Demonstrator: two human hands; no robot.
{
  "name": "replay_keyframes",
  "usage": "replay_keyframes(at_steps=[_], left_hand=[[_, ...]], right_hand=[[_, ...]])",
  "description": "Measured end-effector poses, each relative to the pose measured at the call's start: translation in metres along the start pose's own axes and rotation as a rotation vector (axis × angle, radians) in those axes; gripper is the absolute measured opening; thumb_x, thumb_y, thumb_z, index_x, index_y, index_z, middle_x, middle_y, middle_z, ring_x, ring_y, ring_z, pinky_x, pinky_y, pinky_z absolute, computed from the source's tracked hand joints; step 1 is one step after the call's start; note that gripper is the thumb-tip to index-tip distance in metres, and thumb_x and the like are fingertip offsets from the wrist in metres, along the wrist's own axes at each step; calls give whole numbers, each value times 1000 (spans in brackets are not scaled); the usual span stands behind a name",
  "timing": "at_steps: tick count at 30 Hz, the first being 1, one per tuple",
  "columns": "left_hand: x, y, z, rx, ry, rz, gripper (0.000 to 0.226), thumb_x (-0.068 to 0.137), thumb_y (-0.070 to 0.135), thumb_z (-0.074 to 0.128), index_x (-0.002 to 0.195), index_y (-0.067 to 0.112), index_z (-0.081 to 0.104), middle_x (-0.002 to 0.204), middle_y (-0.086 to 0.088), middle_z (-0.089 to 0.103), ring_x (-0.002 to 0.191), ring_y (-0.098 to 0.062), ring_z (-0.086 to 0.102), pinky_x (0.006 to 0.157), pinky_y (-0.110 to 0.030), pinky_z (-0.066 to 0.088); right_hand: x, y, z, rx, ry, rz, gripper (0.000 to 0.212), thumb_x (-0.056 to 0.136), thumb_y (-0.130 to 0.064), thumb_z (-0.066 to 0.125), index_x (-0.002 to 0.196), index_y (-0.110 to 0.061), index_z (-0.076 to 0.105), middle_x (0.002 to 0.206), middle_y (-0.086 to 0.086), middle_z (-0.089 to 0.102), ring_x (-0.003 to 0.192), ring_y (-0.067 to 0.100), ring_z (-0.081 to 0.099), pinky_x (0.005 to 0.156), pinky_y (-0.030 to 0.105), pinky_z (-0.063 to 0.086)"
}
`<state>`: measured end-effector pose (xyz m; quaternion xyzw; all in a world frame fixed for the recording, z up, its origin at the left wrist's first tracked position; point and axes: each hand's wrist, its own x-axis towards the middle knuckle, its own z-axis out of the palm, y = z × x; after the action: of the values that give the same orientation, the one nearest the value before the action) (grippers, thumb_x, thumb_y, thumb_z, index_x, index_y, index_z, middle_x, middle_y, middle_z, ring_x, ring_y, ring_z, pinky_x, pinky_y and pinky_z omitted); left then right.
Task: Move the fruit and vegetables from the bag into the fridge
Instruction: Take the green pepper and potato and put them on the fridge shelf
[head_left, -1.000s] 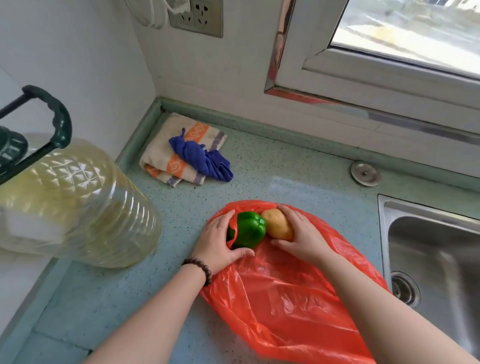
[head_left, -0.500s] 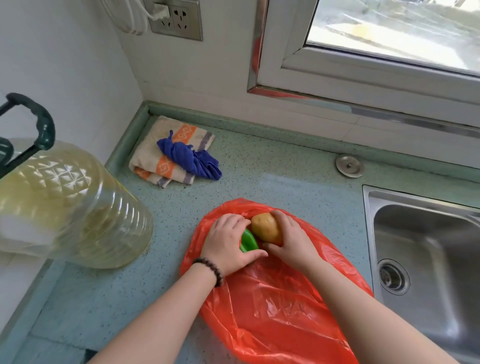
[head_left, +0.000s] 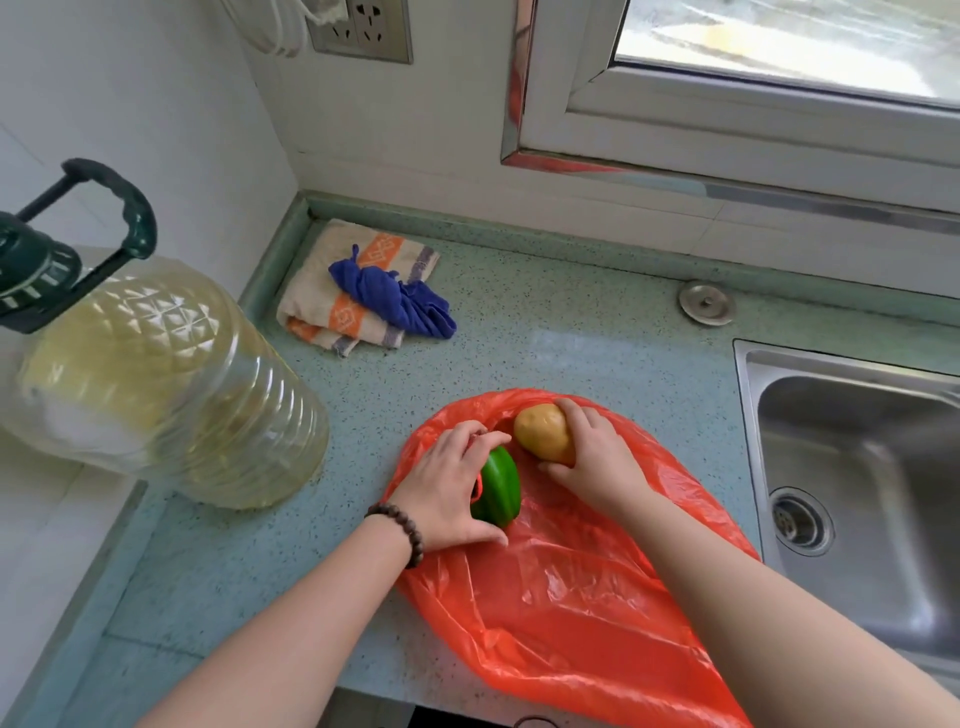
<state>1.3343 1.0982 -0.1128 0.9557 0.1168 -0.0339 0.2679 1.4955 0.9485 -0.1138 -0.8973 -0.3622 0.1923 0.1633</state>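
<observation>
Orange-red plastic bag (head_left: 571, 613); green bell pepper (head_left: 500, 488); yellow-tan potato (head_left: 543, 432); pale green speckled counter (head_left: 571, 338); beige towel (head_left: 332, 306) with orange and grey stripes; blue cloth (head_left: 395, 301).

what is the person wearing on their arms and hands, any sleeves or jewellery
Both forearms are bare, with no sleeves in view. The left hand has a bracelet of dark brown round beads at the wrist. The right hand shows no rings, watch or gloves.
</observation>
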Motion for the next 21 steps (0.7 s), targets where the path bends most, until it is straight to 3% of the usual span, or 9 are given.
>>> replay_keyframes(at_steps=[6,9,12,17,21], left_hand=[[-9,7,1,9,51,-44,99,56,62,77,136,24,31,134,6,39,127,-13,34,109,-28,27],[-11,15,4,203,172,-103,98,52,71,70,130,18,42,131,1,46,128,-19,37,109,-35,25],[-12,24,6,374,267,-144,101,48,78,65,123,12,51,122,-4,54,118,-25,46,104,-41,33],[-21,22,6,413,306,-162,102,56,82,54,133,15,46,111,-5,57,101,-25,54,93,-41,41],[-35,16,9,468,312,-198,108,52,80,62,126,3,53,124,-13,58,110,-31,56,97,-45,44]], right_hand=[[-21,-1,-2,59,34,-7,89,66,-43,74,140,-22,29,136,4,41,125,27,40,102,42,39],[-33,1,-8,97,66,4,89,67,-43,75,140,-22,30,136,2,40,126,24,40,103,41,38],[-45,4,-14,117,90,11,87,67,-42,75,140,-23,30,136,1,40,126,22,40,103,40,39],[-59,8,-17,137,115,7,85,67,-38,75,138,-23,32,135,1,41,124,23,42,101,39,39],[-67,6,-13,149,103,3,84,68,-37,74,139,-22,32,136,1,40,124,23,42,101,39,39]])
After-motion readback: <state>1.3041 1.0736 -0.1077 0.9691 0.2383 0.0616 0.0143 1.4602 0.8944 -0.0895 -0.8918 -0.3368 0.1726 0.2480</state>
